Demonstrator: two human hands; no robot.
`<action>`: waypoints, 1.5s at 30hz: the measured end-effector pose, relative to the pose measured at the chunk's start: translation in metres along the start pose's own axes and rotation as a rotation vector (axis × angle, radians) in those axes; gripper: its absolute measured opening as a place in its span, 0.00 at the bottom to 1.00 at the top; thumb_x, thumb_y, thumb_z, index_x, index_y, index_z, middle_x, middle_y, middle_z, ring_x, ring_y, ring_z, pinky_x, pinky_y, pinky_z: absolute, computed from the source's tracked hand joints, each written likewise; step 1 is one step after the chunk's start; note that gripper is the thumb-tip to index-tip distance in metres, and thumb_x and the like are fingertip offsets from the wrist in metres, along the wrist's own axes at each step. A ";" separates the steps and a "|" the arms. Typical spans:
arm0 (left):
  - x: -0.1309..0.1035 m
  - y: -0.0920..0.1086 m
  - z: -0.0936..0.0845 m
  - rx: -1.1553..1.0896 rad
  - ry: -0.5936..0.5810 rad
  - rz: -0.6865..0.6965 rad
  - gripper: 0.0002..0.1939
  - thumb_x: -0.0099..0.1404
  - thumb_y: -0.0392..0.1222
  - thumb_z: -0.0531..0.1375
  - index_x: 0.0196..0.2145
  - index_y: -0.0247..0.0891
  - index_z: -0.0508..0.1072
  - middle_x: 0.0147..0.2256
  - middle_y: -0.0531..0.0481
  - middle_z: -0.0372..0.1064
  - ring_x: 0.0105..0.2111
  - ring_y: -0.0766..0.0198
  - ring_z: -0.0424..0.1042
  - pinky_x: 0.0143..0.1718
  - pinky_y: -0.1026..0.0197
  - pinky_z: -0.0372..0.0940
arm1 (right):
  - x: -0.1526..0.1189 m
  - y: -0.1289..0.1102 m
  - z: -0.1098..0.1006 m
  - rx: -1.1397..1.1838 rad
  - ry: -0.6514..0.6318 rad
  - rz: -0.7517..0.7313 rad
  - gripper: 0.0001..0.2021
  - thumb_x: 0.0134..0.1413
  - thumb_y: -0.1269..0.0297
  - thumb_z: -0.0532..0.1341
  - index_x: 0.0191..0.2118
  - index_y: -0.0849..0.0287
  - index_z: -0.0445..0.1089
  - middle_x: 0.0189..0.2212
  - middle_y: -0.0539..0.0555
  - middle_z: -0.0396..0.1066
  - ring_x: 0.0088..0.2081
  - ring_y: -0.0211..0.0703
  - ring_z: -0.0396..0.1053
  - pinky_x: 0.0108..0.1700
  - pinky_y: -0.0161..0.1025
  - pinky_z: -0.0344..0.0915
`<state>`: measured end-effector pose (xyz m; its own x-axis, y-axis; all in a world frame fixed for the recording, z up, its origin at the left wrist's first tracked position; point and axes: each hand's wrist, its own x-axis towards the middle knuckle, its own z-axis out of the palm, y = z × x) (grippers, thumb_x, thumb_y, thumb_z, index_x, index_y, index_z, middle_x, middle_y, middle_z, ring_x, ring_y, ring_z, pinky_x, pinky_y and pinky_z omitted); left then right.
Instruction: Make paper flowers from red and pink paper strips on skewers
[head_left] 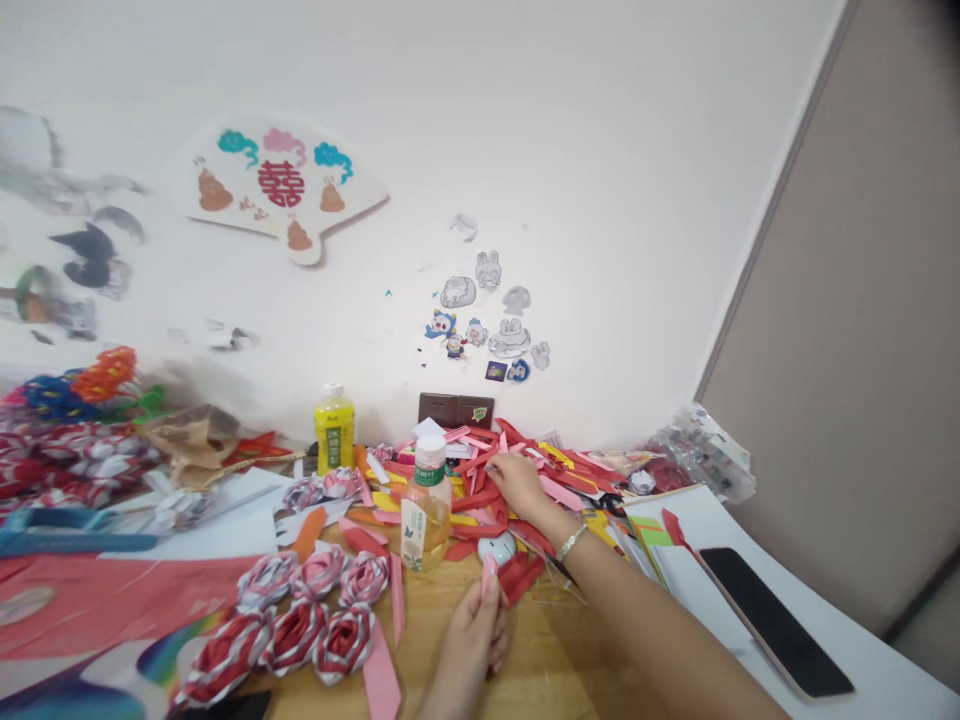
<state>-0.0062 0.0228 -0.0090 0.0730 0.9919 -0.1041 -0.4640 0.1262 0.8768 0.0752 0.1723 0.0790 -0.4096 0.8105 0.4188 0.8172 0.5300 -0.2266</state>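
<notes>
At six o'clock, pinches a pink strip (pixel 488 573) in the left hand (pixel 472 630), holding the lower end with closed fingers and pointing the free end away, just short of a white rounded object (pixel 496 547). Reaches to five o'clock with the right hand (pixel 521 487), bringing fingertips to a heap of loose strips (pixel 480 515); cannot tell whether grasping one or merely touching. Displays a good share already made up, by the look of it: has six striped flowers (pixel 291 637) in two rows of three between seven and eight o'clock, and two smaller ones (pixel 341 483) at eight near a yellow bottle (pixel 334 440). Includes a bigger striped bunch (pixel 90 465) at nine, beside orange flowers (pixel 105 372). Appears to leave plenty unworked: spreads flat red, pink, yellow and orange lengths from eight round to four o'clock, crowding a clear bottle (pixel 436 520) near seven. Shows no petals in the pinched piece, suggesting an early stage; offers too little detail for a full count.
</notes>
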 end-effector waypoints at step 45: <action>-0.035 0.020 -0.008 0.963 -0.008 0.431 0.11 0.62 0.46 0.52 0.29 0.38 0.70 0.27 0.49 0.71 0.27 0.60 0.68 0.29 0.64 0.59 | -0.119 -0.057 -0.021 0.776 0.057 0.267 0.06 0.44 0.78 0.54 0.26 0.60 0.64 0.24 0.47 0.64 0.28 0.37 0.63 0.32 0.33 0.59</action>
<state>-0.0247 -0.0088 0.0084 0.0765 0.9492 0.3052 0.4448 -0.3065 0.8416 0.0863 0.0409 0.0610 -0.2028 0.9307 0.3044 0.3627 0.3602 -0.8595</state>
